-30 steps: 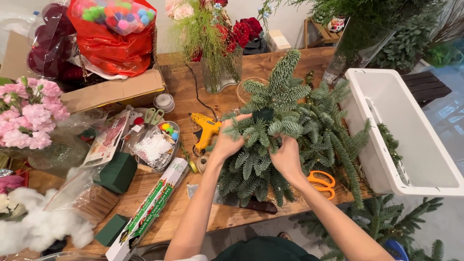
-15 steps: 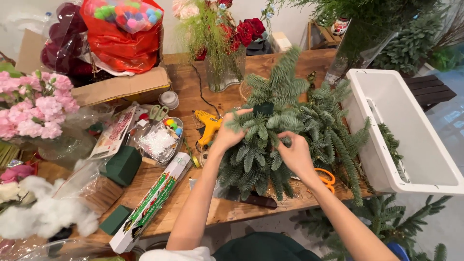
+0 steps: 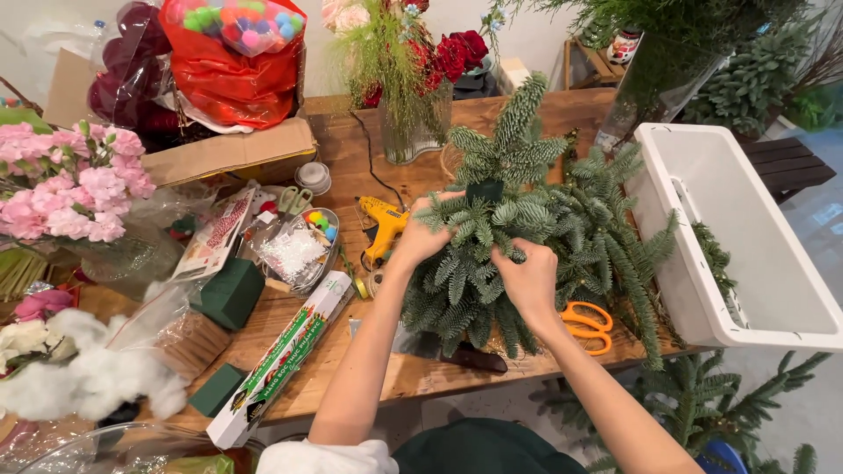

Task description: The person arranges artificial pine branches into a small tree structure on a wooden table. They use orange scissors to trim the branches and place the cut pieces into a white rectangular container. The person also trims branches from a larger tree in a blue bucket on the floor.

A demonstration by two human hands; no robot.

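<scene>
A small tree of blue-green fir sprigs [image 3: 492, 219] stands on the wooden table [image 3: 351, 158], built round a dark green foam block that shows near its top. My left hand [image 3: 421, 235] grips the sprigs on its left side. My right hand [image 3: 525, 274] is closed on sprigs at the front, fingers pushed in among the needles. More loose fir branches [image 3: 615, 237] lie heaped just right of the tree.
Orange-handled scissors [image 3: 587, 323] lie by my right wrist; a yellow glue gun [image 3: 382, 226] lies left of the tree. A white rectangular planter [image 3: 702, 290] stands at the right. Green foam blocks [image 3: 230, 294], a long box [image 3: 281, 355], a dish of trinkets, pink flowers and red bags crowd the left.
My right hand has moved up and inward, from the tree's lower right edge to its front middle. My left hand stays on the left side.
</scene>
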